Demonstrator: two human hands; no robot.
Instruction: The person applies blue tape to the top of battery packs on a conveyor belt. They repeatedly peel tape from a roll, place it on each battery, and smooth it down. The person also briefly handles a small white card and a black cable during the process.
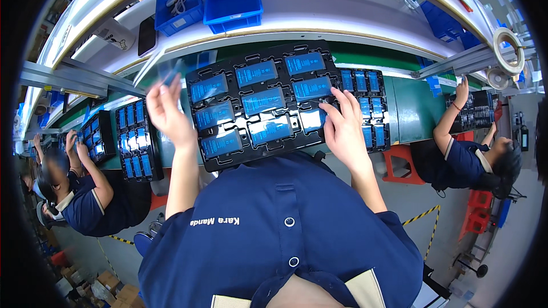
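A black moulded tray (200, 162) lies tilted in front of me at the bench edge. Its pockets hold several flat blue rectangular packs (264, 101) with dark printing, which look like batteries; glare whitens some in the near row. My left hand (168, 115) is raised beside the tray's left edge, its fingers pinched around something thin that motion blurs. At the tray's right side, my right hand (346, 131) rests with its fingers apart over the rim. Those fingertips are next to the near-right pack (312, 120) and partly cover it.
More loaded trays stand on the green bench, one at left (137, 142) and one at right (365, 108). Two blue bins (233, 3) and a dark phone (147, 37) sit on the shelf. Co-workers sit at left (94, 194) and right (476, 151). A tape roll (507, 51) hangs at right.
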